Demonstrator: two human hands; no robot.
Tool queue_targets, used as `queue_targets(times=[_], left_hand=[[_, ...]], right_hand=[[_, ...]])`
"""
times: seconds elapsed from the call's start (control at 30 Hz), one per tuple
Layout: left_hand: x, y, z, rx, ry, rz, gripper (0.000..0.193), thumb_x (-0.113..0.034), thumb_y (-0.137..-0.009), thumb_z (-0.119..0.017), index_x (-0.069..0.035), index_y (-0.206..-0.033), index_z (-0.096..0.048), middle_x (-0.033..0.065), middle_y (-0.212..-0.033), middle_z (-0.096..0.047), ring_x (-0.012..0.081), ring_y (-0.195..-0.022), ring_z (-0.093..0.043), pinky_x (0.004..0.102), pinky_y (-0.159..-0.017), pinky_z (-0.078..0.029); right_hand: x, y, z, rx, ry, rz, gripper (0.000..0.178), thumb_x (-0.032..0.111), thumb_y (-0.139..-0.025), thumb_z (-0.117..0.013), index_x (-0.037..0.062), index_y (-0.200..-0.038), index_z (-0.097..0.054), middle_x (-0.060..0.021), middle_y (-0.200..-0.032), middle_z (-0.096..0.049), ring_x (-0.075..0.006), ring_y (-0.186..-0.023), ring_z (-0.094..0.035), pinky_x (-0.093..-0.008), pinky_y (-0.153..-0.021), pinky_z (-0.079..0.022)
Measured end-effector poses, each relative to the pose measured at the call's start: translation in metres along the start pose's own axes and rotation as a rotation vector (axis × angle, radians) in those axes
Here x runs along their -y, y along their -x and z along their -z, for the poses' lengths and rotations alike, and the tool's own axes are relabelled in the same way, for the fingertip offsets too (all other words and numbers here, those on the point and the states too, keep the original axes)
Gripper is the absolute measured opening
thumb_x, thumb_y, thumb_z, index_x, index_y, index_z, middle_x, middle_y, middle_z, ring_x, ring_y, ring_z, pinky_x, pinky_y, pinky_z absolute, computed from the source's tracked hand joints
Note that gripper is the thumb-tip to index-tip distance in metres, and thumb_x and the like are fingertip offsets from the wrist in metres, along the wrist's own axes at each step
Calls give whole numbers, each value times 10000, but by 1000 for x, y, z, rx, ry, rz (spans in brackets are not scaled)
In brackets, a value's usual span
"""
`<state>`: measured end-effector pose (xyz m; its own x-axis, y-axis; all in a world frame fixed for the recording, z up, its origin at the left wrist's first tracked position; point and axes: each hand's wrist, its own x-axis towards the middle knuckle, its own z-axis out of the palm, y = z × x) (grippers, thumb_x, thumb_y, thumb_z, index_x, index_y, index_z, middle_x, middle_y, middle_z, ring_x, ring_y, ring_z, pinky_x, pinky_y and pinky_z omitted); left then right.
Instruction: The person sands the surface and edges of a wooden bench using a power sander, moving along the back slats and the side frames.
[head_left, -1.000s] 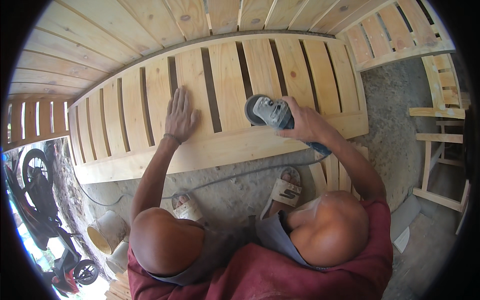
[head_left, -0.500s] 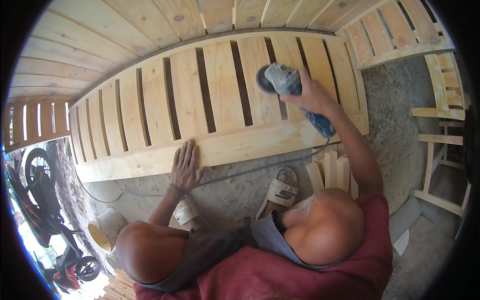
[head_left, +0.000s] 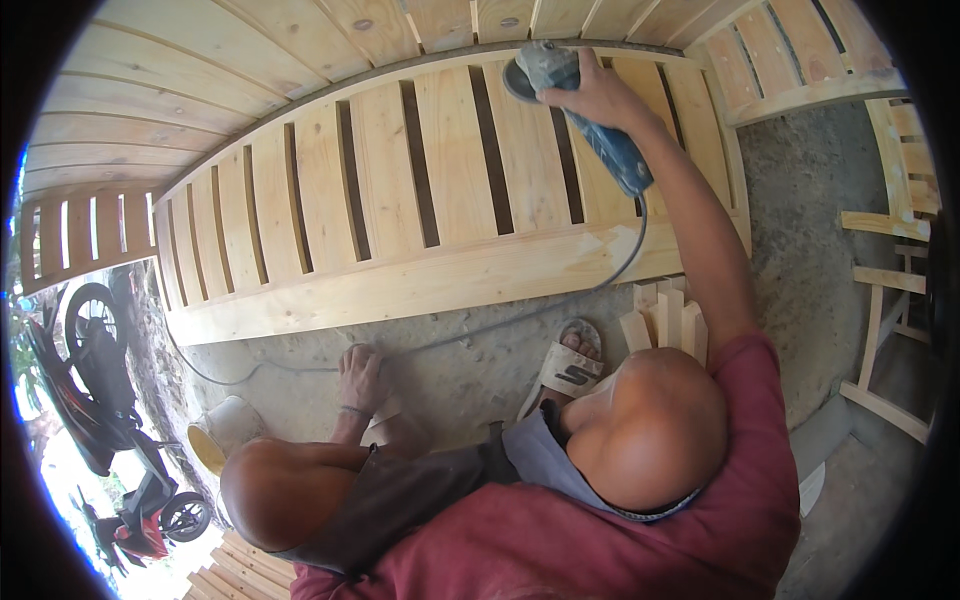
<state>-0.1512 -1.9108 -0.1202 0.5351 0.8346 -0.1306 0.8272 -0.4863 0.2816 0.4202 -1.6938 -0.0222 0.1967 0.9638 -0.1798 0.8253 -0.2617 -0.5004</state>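
Note:
My right hand [head_left: 605, 95] grips an angle grinder [head_left: 612, 150] with a blue body and grey head. Its round disc lies against the far ends of the slats on a pale wooden slatted panel [head_left: 360, 286]. From the grinder's rear end a dark cord [head_left: 632, 255] runs over the panel's near rail and along the ground to the left. Off the panel, my left hand [head_left: 362, 380] is low by my left foot, close to the cord. Its fingers bend downward and their tips are hidden, so what it touches does not show.
Several short wood pieces [head_left: 668, 315] stand between the panel and my right knee. A pale bucket [head_left: 225, 430] sits at the left, and a motorbike [head_left: 110, 400] beyond it. Plank work [head_left: 180, 90] borders the panel's far side. Wooden frames [head_left: 885, 335] stand at the right.
My right hand has carried the grinder away from me, from mid-slat to the far ends. My left hand has come off the panel's near rail and down toward my left foot.

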Motion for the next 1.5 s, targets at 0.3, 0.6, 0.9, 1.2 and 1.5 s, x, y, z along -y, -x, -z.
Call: queue_targets(times=[0.3,0.6,0.9,1.2,1.5], left_hand=[[3,-15,55,143,192,-129,123,-72,-809,-720,-54,-911,-653,129,-787,-611,340,-734,-614,430,-677,-500],[-3,-46,180,372,232,90,128,-146,-855,-761,-21,-847,-733,139,-771,-694,261,-660,-684,366,-604,-536],[44,-23,153,239,227,194,133,-164,-891,-722,-31,-886,-732,149,-824,-700,304,-720,-685,394,-656,-532],[90,-14,129,459,208,211,201,-225,-912,-698,-48,-1002,-725,160,-970,-710,353,-865,-681,432,-764,-538],[43,-195,185,468,468,-122,323,-260,-930,-674,-49,-1174,-675,193,-1087,-709,396,-1021,-673,440,-889,-537]], right_hand=[[-18,135,-20,191,-41,50,899,436,-809,-772,40,-1450,-281,-359,-1062,-659,-498,-1020,-662,-518,-900,-527],[10,169,-34,369,-86,150,896,405,-806,-774,81,-1467,-263,-332,-1018,-677,-510,-959,-668,-548,-878,-527],[-6,84,-30,3,-99,0,921,464,-834,-732,56,-1491,-231,-340,-1091,-670,-513,-1014,-660,-525,-891,-534],[43,-2,-17,-49,-140,-243,1024,543,-823,-743,34,-1523,-197,-359,-1279,-588,-488,-1212,-585,-484,-1027,-473],[24,-11,-14,-233,-173,-455,1074,603,-786,-719,30,-1525,-192,-358,-1299,-579,-502,-1216,-576,-488,-1047,-459]])
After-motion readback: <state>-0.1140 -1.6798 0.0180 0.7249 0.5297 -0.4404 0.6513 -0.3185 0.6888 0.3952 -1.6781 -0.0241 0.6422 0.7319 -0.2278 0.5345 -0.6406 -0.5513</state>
